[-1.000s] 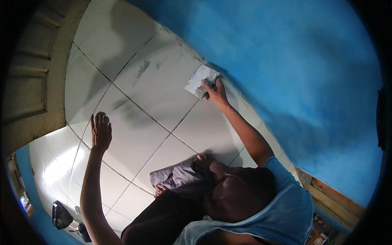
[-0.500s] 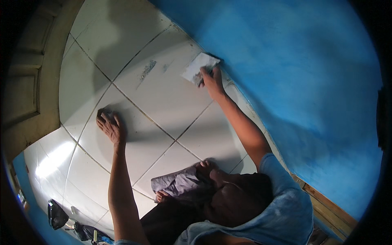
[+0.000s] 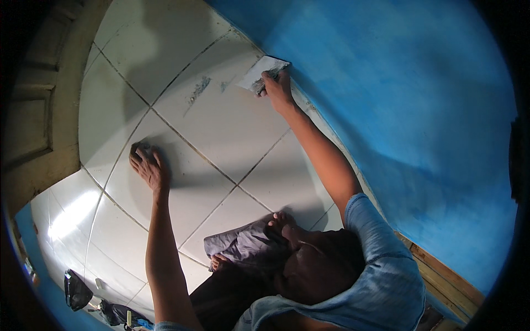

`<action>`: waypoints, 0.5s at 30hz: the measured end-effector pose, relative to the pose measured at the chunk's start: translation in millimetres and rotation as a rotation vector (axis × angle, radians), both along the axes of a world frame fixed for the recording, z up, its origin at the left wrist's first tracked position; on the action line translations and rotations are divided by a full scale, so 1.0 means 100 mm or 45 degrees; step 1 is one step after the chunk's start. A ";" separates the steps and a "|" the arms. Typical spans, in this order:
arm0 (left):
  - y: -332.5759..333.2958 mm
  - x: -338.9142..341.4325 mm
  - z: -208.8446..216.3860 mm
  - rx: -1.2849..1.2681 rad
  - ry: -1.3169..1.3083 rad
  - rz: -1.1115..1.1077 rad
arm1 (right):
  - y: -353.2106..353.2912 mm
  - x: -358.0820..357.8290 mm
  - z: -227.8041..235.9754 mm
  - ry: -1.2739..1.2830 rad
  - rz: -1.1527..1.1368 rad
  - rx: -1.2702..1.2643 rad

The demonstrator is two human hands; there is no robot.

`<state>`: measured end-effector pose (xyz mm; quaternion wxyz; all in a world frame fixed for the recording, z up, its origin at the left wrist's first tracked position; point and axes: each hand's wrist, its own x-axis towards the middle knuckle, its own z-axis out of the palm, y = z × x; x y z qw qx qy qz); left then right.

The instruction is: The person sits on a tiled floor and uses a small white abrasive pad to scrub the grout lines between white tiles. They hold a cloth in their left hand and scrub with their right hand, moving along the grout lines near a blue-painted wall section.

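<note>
Up by the foot of the blue wall, my right hand (image 3: pixel 277 88) is closed around a trowel with a flat, pale, four-sided blade (image 3: pixel 258 69). Rough grey material shows on the blade beside my fingers, and its far corner is close to the wall. My left hand (image 3: pixel 149 168) rests on the white floor tiles (image 3: pixel 199 127) to the left, fingers bent a little and apart. A dark patch shows around its fingertips; whether that is shadow or a thing beneath them I cannot make out. Grey smears (image 3: pixel 199 89) mark the tile between both hands.
The blue wall (image 3: pixel 397 110) runs along the right side. A wooden panelled door (image 3: pixel 41 121) stands at the left. My bent knee (image 3: pixel 326 259) and bare foot (image 3: pixel 282 219) are near the bottom. A black bag (image 3: pixel 77 289) and other dark items lie at the lower left.
My right hand has moved the trowel a little farther away and slightly left, along the wall's foot. My left hand has stayed in place.
</note>
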<state>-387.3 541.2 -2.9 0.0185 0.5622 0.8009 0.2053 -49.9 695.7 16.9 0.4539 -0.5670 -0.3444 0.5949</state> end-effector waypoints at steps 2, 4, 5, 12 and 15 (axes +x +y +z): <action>-0.04 -0.06 -0.06 0.016 0.005 -0.012 | -0.08 0.05 -0.01 -0.081 0.003 0.020; -0.03 -0.10 -0.03 0.031 0.012 -0.022 | -0.34 0.05 0.16 -0.128 -0.131 0.029; -0.01 -0.04 0.01 0.028 0.006 -0.041 | -0.40 0.11 0.13 -0.125 -0.127 0.020; 0.02 0.03 0.06 0.002 -0.028 0.001 | 0.05 -0.08 -0.10 -0.210 -0.104 -0.025; -0.01 -0.04 0.03 0.018 -0.021 0.005 | -0.03 -0.12 -0.05 -0.213 -0.143 -0.052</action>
